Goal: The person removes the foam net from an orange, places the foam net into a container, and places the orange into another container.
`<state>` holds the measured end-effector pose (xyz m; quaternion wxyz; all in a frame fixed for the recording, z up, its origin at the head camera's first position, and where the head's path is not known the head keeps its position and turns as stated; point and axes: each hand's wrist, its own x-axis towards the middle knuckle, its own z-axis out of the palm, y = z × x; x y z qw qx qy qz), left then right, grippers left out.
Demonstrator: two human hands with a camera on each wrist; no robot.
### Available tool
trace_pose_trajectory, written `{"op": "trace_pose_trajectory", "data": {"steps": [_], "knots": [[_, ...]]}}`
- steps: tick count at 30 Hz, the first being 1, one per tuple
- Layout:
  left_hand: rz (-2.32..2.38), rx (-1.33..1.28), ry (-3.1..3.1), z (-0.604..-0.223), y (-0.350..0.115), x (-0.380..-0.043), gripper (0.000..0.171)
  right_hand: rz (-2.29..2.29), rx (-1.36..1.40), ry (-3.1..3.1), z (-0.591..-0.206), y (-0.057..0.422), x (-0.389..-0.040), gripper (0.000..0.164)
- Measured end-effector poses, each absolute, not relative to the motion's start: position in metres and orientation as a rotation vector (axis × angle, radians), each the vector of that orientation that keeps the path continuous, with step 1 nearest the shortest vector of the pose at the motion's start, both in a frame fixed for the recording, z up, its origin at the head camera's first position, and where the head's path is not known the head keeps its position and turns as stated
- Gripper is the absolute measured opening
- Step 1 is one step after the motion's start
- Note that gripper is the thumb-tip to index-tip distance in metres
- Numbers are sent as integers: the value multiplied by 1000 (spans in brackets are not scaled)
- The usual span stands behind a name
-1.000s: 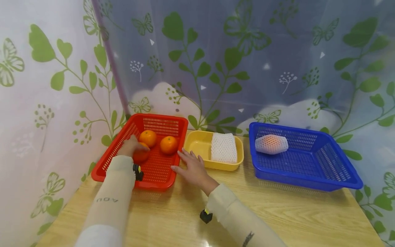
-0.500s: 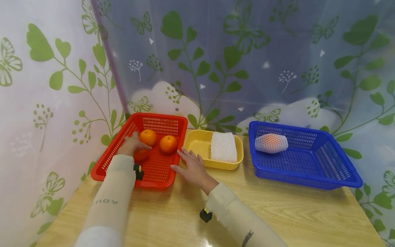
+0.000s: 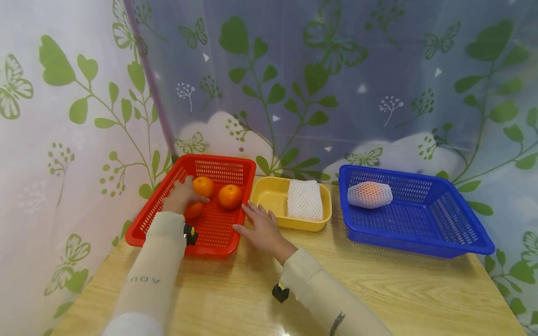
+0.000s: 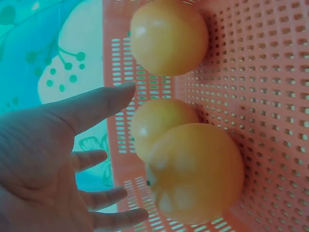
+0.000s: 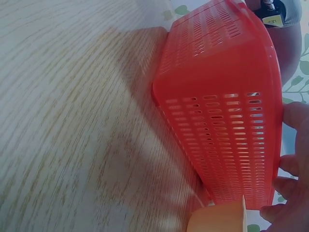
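Note:
Three oranges lie in the red basket [image 3: 206, 238]: a back one [image 3: 204, 187], a right one [image 3: 230, 197] and a front one [image 3: 194, 211]. My left hand [image 3: 180, 195] hovers over the front orange, partly covering it. In the left wrist view its thumb and fingers are spread, with a gap between them and the oranges [image 4: 198, 174]. My right hand [image 3: 265, 231] rests its fingertips on the basket's right rim, fingers extended. The right wrist view shows those fingers [image 5: 288, 186] along the rim, outside the slotted wall.
Right of the red basket sits a yellow tray [image 3: 269, 198] with white foam netting [image 3: 304, 200] in it. Farther right stands a blue basket [image 3: 420, 217], holding a fruit in a foam net [image 3: 370, 195]. All stand on a wooden table [image 3: 378, 280], with a patterned curtain [image 3: 294, 93] behind.
My left hand has lifted slightly and shifted toward the back of the red basket, its fingers spreading off the front orange. The right hand has stayed on the rim.

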<state>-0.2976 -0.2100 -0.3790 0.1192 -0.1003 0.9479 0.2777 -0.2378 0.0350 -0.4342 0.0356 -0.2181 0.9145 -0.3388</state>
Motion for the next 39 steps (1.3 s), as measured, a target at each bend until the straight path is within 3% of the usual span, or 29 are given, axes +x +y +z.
{"op": "trace_pose_trajectory", "data": {"steps": [19, 39], "knots": [[756, -188, 2885, -360, -195, -302, 92, -1129, -711, 2827, -434, 47, -240, 70], [722, 50, 3048, -311, -141, -273, 89, -738, -943, 3028, -387, 150, -245, 70]]}}
